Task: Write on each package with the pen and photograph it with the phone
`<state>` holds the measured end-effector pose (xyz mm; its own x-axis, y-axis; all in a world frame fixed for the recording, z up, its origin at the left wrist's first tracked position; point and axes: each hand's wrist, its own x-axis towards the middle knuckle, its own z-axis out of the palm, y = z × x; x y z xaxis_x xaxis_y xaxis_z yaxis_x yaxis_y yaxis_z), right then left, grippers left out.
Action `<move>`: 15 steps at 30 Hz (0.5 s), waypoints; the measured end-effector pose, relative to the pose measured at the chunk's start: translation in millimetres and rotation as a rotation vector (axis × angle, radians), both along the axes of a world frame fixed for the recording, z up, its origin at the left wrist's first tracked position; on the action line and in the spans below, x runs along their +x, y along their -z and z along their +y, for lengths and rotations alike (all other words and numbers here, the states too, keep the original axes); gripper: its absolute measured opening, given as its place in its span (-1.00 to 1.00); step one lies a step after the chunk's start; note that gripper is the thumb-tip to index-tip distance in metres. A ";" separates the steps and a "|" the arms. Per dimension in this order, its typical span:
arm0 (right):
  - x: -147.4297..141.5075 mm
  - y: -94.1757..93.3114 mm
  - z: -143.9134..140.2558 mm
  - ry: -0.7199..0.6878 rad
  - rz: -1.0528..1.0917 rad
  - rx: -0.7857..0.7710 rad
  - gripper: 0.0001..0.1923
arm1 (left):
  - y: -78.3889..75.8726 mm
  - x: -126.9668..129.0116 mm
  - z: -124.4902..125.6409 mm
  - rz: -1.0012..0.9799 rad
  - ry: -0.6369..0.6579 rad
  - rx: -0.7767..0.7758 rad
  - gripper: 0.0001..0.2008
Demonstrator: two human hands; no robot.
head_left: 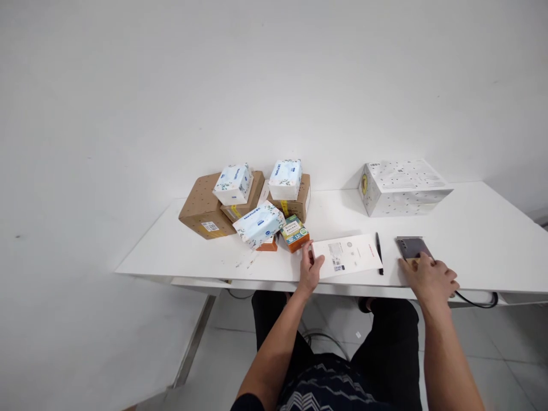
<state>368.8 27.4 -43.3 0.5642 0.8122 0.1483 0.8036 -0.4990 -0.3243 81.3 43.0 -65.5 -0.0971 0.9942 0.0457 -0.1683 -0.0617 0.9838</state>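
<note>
My left hand [310, 268] rests flat on the left edge of a white printed sheet [347, 254] lying near the table's front edge. My right hand [429, 278] lies on the near end of a dark phone [411, 248] that sits flat on the table, fingers over it. A black pen [379, 251] lies between the sheet and the phone. Just left of my left hand stands a small orange and green carton [294, 233].
Brown cardboard boxes [204, 208] with blue-white tissue packs [233, 184] stacked on them stand at the left of the white table [471, 228]. A large white patterned box [400, 187] sits at the back right. A black cable [479, 301] hangs below the table's front edge.
</note>
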 end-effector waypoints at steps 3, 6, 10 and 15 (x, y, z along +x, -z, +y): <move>2.6 1.8 4.1 0.012 0.020 -0.020 -0.34 | -1.7 -0.4 -0.8 0.011 0.002 -0.022 -0.43; 9.9 3.3 7.1 0.001 0.047 -0.001 -0.33 | -1.0 -0.8 -1.1 0.007 0.010 -0.014 -0.44; 23.5 -1.4 4.9 0.006 0.115 0.047 -0.31 | 1.4 -1.4 -1.0 0.016 0.016 -0.006 -0.44; 25.7 -27.0 -20.8 -0.017 0.673 0.232 -0.31 | 2.8 -2.0 -0.3 0.016 0.023 -0.001 -0.43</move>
<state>394.5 6.7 -16.3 0.5815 0.8115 -0.0580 0.3983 -0.3461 -0.8495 79.4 42.7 -68.3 -0.0738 0.9962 0.0461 -0.1543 -0.0570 0.9864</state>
